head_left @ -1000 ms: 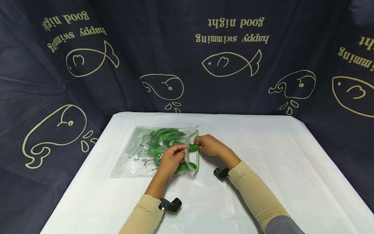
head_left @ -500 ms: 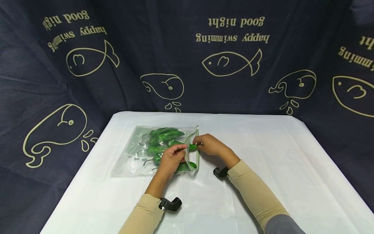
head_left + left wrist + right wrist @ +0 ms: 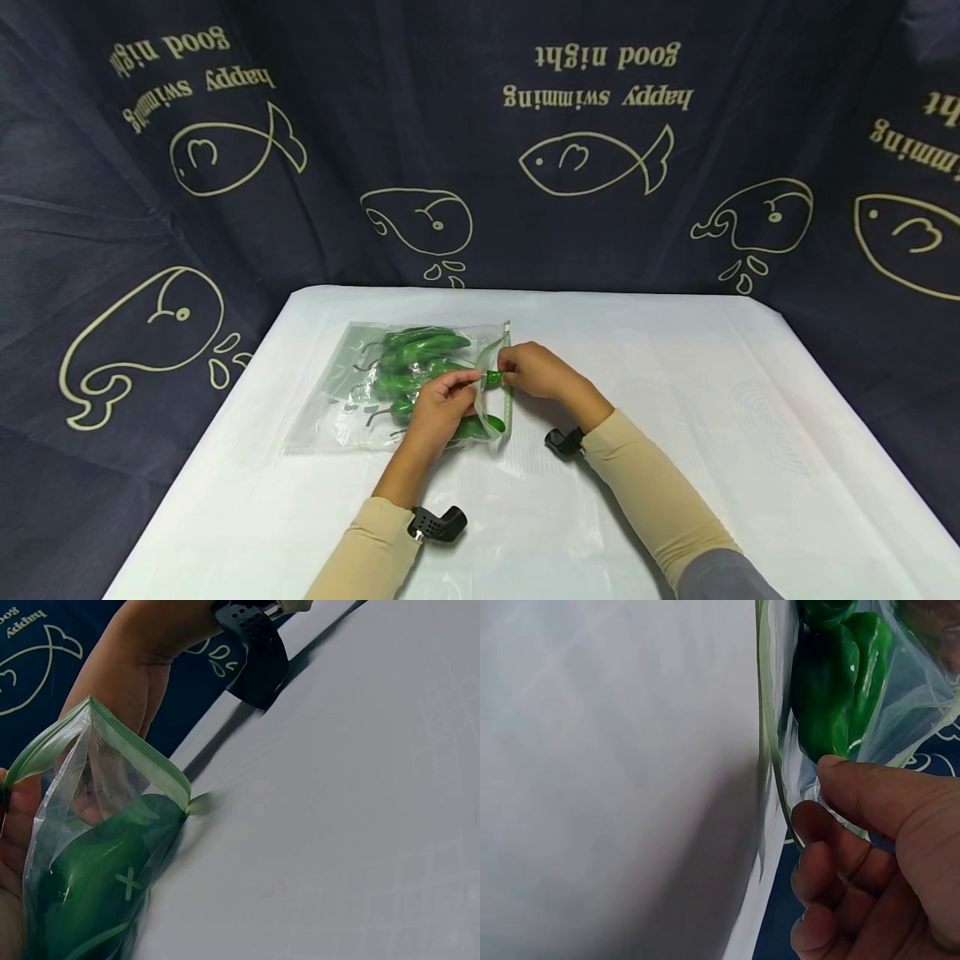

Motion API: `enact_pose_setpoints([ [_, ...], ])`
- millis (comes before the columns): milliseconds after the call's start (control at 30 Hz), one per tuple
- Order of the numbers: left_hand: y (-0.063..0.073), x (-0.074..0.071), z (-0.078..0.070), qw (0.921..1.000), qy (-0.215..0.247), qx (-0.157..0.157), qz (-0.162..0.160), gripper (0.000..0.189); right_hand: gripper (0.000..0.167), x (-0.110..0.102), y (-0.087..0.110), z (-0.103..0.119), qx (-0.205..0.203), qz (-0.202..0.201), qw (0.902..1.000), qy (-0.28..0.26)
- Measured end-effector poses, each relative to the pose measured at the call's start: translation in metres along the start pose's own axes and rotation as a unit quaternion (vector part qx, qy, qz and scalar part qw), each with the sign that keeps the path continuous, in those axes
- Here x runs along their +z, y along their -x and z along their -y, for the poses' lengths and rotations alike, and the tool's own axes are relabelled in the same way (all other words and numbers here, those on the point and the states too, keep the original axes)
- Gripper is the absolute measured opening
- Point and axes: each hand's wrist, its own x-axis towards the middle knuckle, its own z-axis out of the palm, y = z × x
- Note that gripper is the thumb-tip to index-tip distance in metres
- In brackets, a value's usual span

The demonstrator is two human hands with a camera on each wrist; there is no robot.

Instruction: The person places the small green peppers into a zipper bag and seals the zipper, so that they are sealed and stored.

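Note:
A clear zip bag (image 3: 318, 429) with a green zip strip (image 3: 142, 750) lies flat, its mouth facing right and held apart. Several green peppers (image 3: 420, 350) are inside it. My left hand (image 3: 441, 410) pinches the upper layer at the bag's mouth; in the left wrist view its fingers (image 3: 16, 847) show at the left edge. One green pepper (image 3: 492, 378) lies in the mouth with its end held by the fingertips of my right hand (image 3: 542, 371). In the right wrist view the thumb (image 3: 840, 776) meets the tip of a shiny green pepper (image 3: 823, 694), other fingers curled below.
The bag rests on a white-covered table (image 3: 675, 400). A dark blue curtain (image 3: 480, 150) printed with fish and whales stands behind and at both sides. Black wrist cameras (image 3: 438, 525) sit on both wrists.
My right hand has moved slightly left, and the green pepper in its fingers has slid a little farther into the bag's mouth. The left hand has stayed in place.

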Motion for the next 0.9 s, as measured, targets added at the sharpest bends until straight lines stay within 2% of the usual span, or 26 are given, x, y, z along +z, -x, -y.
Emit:
enact_pose_setpoints([
  [367,-0.001,0.000,0.002,0.9998,0.021,-0.002,0.005,0.025,0.021,0.001,-0.004,0.001,0.013,-0.010,0.9997,0.018],
  [667,-0.001,0.001,0.002,0.9997,0.023,0.004,0.003,0.024,0.025,0.001,-0.006,0.005,0.026,-0.006,0.9994,0.023],
  [900,-0.013,-0.003,0.030,0.9998,0.020,0.006,-0.006,0.023,0.026,0.002,-0.009,0.004,0.028,-0.009,0.9992,0.029],
])
